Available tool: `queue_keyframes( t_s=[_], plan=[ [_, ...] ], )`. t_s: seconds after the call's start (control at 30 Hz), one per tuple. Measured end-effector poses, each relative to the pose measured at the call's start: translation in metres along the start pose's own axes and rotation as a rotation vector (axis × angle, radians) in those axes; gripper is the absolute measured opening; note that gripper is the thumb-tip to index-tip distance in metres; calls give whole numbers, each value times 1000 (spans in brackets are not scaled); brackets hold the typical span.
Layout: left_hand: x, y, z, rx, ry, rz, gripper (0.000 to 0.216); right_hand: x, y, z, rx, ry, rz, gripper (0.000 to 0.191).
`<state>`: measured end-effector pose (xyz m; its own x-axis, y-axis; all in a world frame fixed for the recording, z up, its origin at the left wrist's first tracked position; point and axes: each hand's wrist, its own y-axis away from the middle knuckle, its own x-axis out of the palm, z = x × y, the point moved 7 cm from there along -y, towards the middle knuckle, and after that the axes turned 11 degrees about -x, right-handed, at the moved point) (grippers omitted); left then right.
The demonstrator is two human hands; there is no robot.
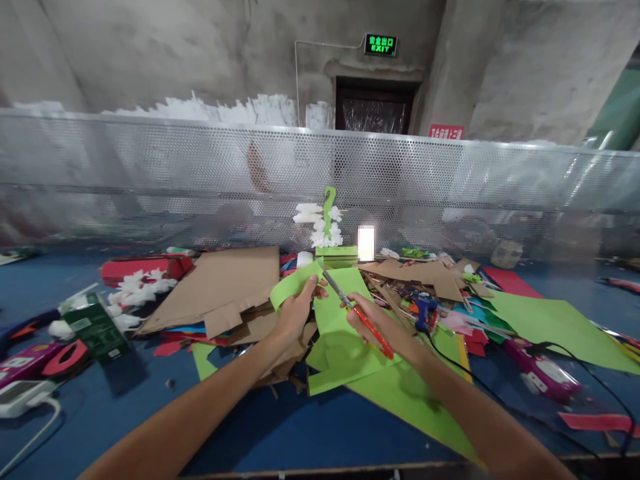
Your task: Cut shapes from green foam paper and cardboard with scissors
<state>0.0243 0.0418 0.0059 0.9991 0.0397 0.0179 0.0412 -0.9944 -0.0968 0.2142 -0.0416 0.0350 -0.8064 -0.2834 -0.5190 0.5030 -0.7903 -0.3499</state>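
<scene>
My left hand (299,303) pinches a curling strip of light green paper (290,283), which bends out to the left of the fingers. In my right hand (373,313) is a pair of scissors with red handles (374,331). Their metal blades point up and left, with the tips at the edge of the green paper near my left fingers. Beneath both hands lie larger green sheets (337,347). Whether the blades are closed on the paper is too small to tell.
Brown cardboard (225,280) lies left of my hands, with a green box (95,327) farther left. To the right are a blue glue gun (425,310) with a cord, cardboard scraps and a purple device (543,373). A white-and-green paper figure (327,220) stands before the perforated metal screen (200,167).
</scene>
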Motion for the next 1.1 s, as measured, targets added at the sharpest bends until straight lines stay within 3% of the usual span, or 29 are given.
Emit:
queue_keyframes(
  t_s=[0.2, 0.57, 0.83, 1.1],
  plan=[
    [3, 5, -7, 23, -47, 34, 52, 1, 0, -3, 40, -48, 3, 70],
    [4, 18, -18, -35, -143, 12, 50, 1, -2, 1, 49, -22, -26, 63],
    [2, 15, -15, -32, -206, 37, 53, -1, -3, -15, 56, 2, -43, 55],
    [4, 14, -20, -3, -131, 37, 50, -4, -4, -20, 92, 34, -22, 50]
  ],
)
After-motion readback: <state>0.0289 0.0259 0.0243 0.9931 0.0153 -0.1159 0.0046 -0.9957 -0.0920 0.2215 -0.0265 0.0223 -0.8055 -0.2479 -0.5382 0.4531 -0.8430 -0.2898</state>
